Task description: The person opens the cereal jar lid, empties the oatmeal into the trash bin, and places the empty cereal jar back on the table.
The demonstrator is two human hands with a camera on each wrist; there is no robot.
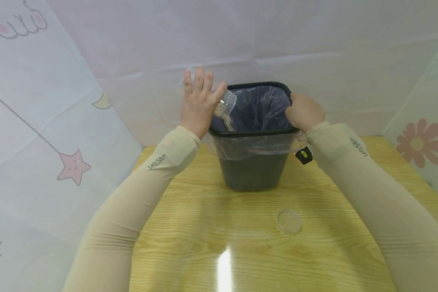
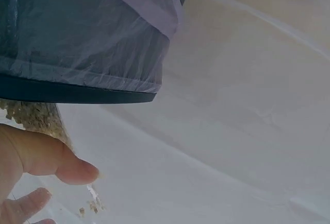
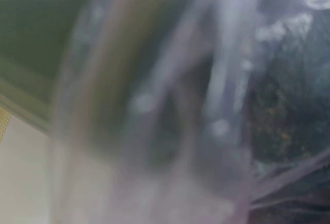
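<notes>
My left hand [image 1: 200, 101] holds a clear plastic jar [image 1: 229, 101] tipped with its mouth over the left side of a dark trash can [image 1: 252, 174]. Pale beige bits [image 1: 227, 121] spill from the mouth into the can. In the left wrist view, more bits [image 2: 36, 117] lie inside the jar, beyond the thumb. My right hand [image 1: 306, 112] grips the can's black rim at the right, over a thin plastic liner [image 1: 266, 103] folded outside the rim. Blurred liner [image 3: 227, 80] fills much of the right wrist view; the right fingers are hidden there.
A clear round lid [image 1: 289, 222] lies on the wooden table [image 1: 190, 243] in front of the can. A small black object [image 1: 304, 155] with a yellow-green label shows below the right wrist. Pale printed cloth [image 1: 160, 36] hangs behind and at both sides.
</notes>
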